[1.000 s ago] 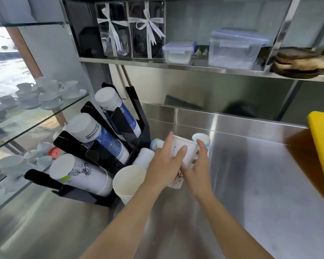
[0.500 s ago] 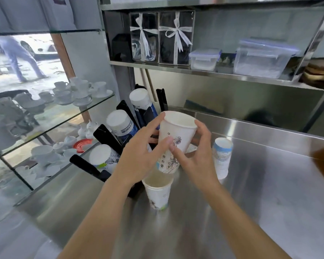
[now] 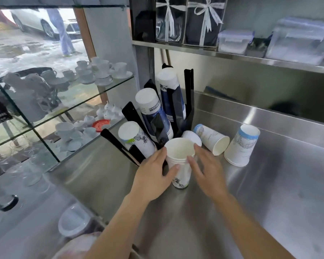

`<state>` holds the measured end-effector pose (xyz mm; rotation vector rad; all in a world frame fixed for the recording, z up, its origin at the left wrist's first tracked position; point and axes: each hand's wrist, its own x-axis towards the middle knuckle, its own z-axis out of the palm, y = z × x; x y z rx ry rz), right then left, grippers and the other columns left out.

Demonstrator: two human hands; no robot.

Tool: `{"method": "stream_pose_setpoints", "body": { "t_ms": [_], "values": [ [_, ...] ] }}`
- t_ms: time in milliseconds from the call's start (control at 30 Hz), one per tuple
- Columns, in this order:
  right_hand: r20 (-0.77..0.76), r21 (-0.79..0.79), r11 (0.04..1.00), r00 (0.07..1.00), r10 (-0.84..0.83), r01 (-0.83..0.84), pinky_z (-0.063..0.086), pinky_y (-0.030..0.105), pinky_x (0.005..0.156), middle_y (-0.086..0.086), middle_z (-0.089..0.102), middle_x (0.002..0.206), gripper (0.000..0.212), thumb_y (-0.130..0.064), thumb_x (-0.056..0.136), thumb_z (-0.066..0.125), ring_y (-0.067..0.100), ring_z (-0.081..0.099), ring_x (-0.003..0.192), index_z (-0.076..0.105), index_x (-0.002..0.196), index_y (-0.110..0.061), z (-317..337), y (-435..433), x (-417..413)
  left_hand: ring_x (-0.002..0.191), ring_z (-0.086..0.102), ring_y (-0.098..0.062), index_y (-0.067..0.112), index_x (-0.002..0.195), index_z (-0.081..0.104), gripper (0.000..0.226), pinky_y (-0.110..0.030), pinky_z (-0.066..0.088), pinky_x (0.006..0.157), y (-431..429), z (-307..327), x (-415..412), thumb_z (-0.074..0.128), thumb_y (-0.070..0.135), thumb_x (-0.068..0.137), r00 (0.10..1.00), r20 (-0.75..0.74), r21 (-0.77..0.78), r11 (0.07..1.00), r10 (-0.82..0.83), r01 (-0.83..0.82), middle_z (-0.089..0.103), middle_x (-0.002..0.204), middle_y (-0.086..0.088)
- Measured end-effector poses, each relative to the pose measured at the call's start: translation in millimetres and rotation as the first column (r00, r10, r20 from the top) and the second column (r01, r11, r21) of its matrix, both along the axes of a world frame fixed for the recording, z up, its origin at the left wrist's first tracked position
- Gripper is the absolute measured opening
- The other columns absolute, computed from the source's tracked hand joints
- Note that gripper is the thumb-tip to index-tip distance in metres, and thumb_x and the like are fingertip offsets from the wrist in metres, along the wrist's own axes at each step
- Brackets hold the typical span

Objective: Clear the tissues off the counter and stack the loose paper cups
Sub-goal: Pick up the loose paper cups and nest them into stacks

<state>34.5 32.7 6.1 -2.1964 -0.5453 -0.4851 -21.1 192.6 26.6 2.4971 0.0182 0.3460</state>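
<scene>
Two white paper cups (image 3: 180,161) stand nested and upright on the steel counter (image 3: 269,193). My left hand (image 3: 153,176) wraps them from the left, thumb across the front. My right hand (image 3: 208,171) is just right of them, fingers spread and blurred, a fingertip near the rim. Behind them a loose cup (image 3: 212,140) lies on its side, and a second one (image 3: 192,137) lies partly hidden. A third cup (image 3: 240,146) stands upside down to the right. I see no tissues.
A black cup rack (image 3: 188,101) with sleeves of stacked cups (image 3: 153,116) stands behind the hands. A glass case (image 3: 64,101) with china cups is on the left. A steel shelf (image 3: 251,57) above holds plastic boxes and ribboned packages.
The cup I held up in both hands has come down into the cup standing on the counter. My right hand has come off it and opened. The view has shifted left.
</scene>
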Motion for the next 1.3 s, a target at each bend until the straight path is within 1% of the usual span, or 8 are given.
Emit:
{"method": "stream_pose_setpoints", "body": {
  "t_ms": [200, 367, 467, 700, 800, 967, 1167, 1300],
  "values": [
    [0.044, -0.115, 0.983, 0.989, -0.139, 0.143, 0.024, 0.024, 0.083, 0.008, 0.07, 0.109, 0.04, -0.039, 0.084, 0.051, 0.024, 0.062, 0.102, 0.066, 0.106, -0.008, 5, -1, 4, 0.132, 0.037, -0.016, 0.011, 0.127, 0.053, 0.054, -0.032, 0.029, 0.106, -4, 16, 7, 0.049, 0.048, 0.087, 0.996, 0.034, 0.094, 0.992, 0.084, -0.087, 0.043, 0.145, -0.003],
    [-0.119, 0.074, 0.992, 0.989, -0.089, 0.098, 0.045, 0.044, 0.09, 0.006, 0.064, 0.111, 0.031, -0.031, 0.089, 0.057, 0.022, 0.058, 0.102, 0.059, 0.111, -0.009, 10, -13, 12, 0.107, 0.054, -0.023, 0.016, 0.114, 0.06, 0.04, -0.033, 0.04, 0.089, -25, 43, 17, 0.05, 0.045, 0.088, 0.988, 0.117, 0.078, 0.991, 0.097, -0.107, 0.064, 0.113, -0.005],
    [-0.226, 0.197, 0.97, 0.97, -0.093, 0.139, 0.051, 0.045, 0.079, -0.001, 0.063, 0.098, 0.029, -0.03, 0.088, 0.056, 0.019, 0.06, 0.083, 0.054, 0.114, -0.017, 15, -20, 23, 0.115, 0.051, -0.023, 0.016, 0.122, 0.054, 0.044, -0.034, 0.038, 0.096, -45, 57, 33, 0.052, 0.043, 0.087, 0.991, 0.124, 0.001, 0.998, 0.057, -0.058, 0.061, 0.122, -0.005],
    [-0.577, 0.291, 0.937, 0.817, 0.01, 0.194, 0.054, 0.042, 0.067, -0.005, 0.061, 0.079, 0.046, -0.044, 0.085, 0.055, 0.022, 0.063, 0.069, 0.039, 0.125, -0.027, 11, -32, 64, 0.14, 0.023, -0.016, 0.024, 0.142, 0.03, 0.084, -0.035, 0.018, 0.112, -48, 58, 97, 0.043, 0.072, 0.075, 0.946, -0.306, -0.345, 0.939, -0.106, -0.006, 0.028, 0.153, 0.001],
    [-0.707, 0.299, 0.928, 0.705, 0.06, 0.222, 0.051, 0.03, 0.051, 0.004, 0.064, 0.093, 0.056, -0.051, 0.082, 0.054, 0.022, 0.065, 0.066, 0.031, 0.131, -0.036, 3, -25, 82, 0.134, 0.035, -0.019, 0.025, 0.139, 0.037, 0.092, -0.043, 0.025, 0.113, -41, 54, 119, 0.044, 0.078, 0.065, 0.862, -0.479, -0.476, 0.874, -0.163, -0.099, 0.036, 0.148, 0.003],
    [-0.838, 0.319, 0.912, 0.527, 0.145, 0.257, 0.056, 0.032, 0.051, 0.01, 0.053, 0.124, 0.07, -0.053, 0.083, 0.054, 0.025, 0.066, 0.083, 0.013, 0.139, -0.045, -11, -13, 107, 0.086, 0.063, -0.013, 0.024, 0.099, 0.063, 0.055, -0.029, 0.047, 0.082, -34, 36, 153, 0.052, 0.071, 0.073, 0.771, -0.614, -0.579, 0.761, -0.169, -0.294, 0.065, 0.094, 0.001],
    [-0.879, 0.393, 0.861, 0.407, 0.248, 0.324, 0.055, 0.035, 0.046, 0.012, 0.057, 0.123, 0.063, -0.045, 0.081, 0.063, 0.03, 0.064, 0.094, 0.029, 0.134, -0.038, -36, -4, 130, 0.067, 0.064, -0.014, 0.023, 0.074, 0.057, 0.047, -0.024, 0.049, 0.06, -41, 28, 176, 0.048, 0.07, 0.077, 0.693, -0.715, -0.469, 0.796, -0.088, -0.383, 0.064, 0.078, -0.001],
    [-0.865, 0.491, 0.776, 0.327, 0.38, 0.396, 0.056, 0.056, 0.075, 0.016, 0.061, 0.119, 0.065, -0.042, 0.069, 0.073, 0.037, 0.064, 0.098, 0.043, 0.126, -0.029, -53, 5, 141, 0.036, 0.056, -0.014, 0.016, 0.08, 0.056, 0.054, -0.014, 0.035, 0.026, -38, 33, 181, 0.04, 0.067, 0.083, 0.674, -0.737, -0.418, 0.815, -0.046, -0.401, 0.058, 0.054, -0.003]
  ]
}}
